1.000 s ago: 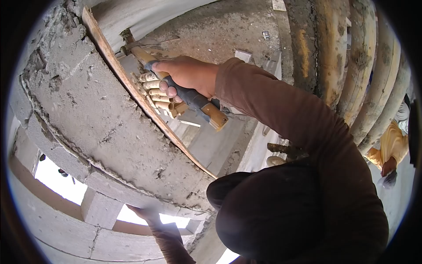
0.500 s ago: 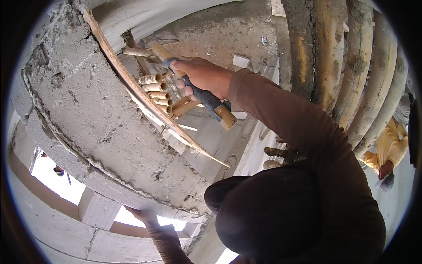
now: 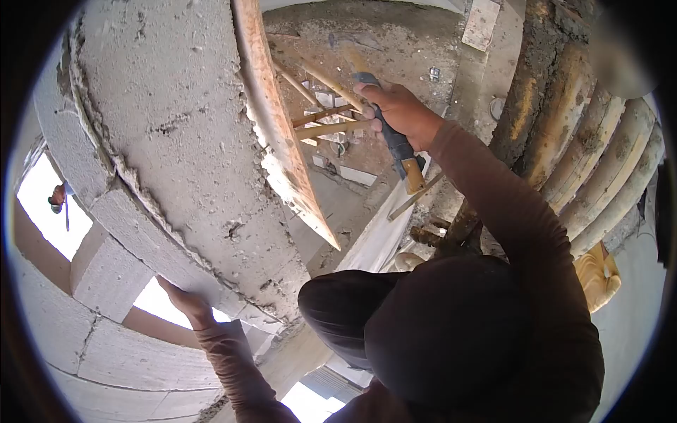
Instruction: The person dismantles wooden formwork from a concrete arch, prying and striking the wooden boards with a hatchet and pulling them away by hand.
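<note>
My right hand point(image 3: 403, 111) is closed around the dark-wrapped grip of a hammer point(image 3: 396, 144). Bare wood shows at its butt end, and its far end is blurred against the ground, with a thin metal head faintly visible. To the left of it, a long wooden board point(image 3: 276, 116) stands along the edge of a rough concrete surface point(image 3: 169, 127), with mortar on its side. My left hand point(image 3: 189, 304) is at the lower left, touching the edge of the pale block wall point(image 3: 151, 236) beside a bright opening. Most of its fingers are hidden or indistinct.
Bamboo poles point(image 3: 328, 130) stand below, past the board. Thick, dirty round poles point(image 3: 557, 130) line the right side. A person in yellow point(image 3: 597, 276) is partly visible at the far right, and another person point(image 3: 58, 199) shows through the left opening. My dark-clothed knee point(image 3: 345, 307) is bent below.
My view has shifted, so the board now stands more upright. The hammer and right hand appear farther right, and my left hand appears farther left and higher along the block wall.
</note>
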{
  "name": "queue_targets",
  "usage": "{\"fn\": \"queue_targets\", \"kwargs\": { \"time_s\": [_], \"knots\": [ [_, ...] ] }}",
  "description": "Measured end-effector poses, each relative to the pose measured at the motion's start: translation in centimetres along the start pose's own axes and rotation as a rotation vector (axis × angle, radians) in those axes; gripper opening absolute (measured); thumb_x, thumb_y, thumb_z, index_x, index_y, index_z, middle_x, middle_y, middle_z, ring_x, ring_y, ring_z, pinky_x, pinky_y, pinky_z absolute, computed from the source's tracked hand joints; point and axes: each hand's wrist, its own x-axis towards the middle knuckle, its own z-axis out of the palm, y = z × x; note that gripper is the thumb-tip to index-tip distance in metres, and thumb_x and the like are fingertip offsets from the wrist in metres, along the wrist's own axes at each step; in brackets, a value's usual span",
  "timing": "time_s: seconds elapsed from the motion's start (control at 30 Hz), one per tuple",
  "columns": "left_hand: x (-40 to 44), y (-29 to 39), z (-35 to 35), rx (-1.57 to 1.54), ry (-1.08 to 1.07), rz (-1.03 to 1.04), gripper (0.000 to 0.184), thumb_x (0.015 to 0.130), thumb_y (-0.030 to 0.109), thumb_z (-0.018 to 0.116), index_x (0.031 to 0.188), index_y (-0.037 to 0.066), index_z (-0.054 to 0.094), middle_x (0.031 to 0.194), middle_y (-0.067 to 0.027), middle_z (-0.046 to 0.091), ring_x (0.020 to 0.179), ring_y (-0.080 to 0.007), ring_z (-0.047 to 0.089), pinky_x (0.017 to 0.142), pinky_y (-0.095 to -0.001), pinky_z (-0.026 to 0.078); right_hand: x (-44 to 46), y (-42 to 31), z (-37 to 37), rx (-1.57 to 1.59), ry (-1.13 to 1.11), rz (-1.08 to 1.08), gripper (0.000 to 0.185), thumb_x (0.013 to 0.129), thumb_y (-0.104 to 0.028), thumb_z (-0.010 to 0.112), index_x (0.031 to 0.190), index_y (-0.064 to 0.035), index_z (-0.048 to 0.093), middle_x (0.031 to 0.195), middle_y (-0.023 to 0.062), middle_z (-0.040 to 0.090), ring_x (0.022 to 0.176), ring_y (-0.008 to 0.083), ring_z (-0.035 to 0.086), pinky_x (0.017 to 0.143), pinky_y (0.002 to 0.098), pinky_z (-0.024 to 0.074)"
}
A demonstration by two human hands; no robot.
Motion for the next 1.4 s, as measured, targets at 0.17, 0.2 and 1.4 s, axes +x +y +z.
{"fn": "queue_targets", "kwargs": {
  "time_s": [0.17,0.2,1.4],
  "knots": [
    [-0.1,0.5,0.2,-0.057,-0.050,-0.033,0.063,0.101,0.047,0.036,0.140,-0.003,0.038,0.138,-0.0132,0.047,0.124,-0.0262,0.047,0.107,-0.0366,0.034,-4.6,3.6,-1.4,-0.236,0.117,0.173,0.026,0.092,-0.033,0.062,0.103,-0.0129,0.050,0.070,-0.0068,0.048,0.051,0.0035,0.046,0.046,0.0216,0.0425],
    [-0.2,0.6,0.7,-0.017,0.025,-0.009,0.064,0.101,0.048,0.036,0.139,-0.003,0.040,0.136,-0.0138,0.049,0.122,-0.0256,0.049,0.106,-0.0354,0.035,-5.7,4.0,-1.7,-0.289,0.139,0.208,0.027,0.091,-0.034,0.063,0.103,-0.0124,0.050,0.069,-0.0069,0.048,0.051,0.0033,0.046,0.045,0.0216,0.0425],
    [-24.7,-42.9,6.4,-1.286,-0.188,-1.086,0.068,0.092,0.054,0.052,0.130,-0.001,0.045,0.129,-0.0171,0.052,0.127,-0.0303,0.045,0.104,-0.0416,0.038,-10.3,2.3,14.1,-2.440,0.064,0.726,0.034,0.086,-0.025,0.064,0.099,0.0053,0.055,0.071,0.0114,0.059,0.058,0.0187,0.060,0.052,0.0336,0.0480]
  ]
}}
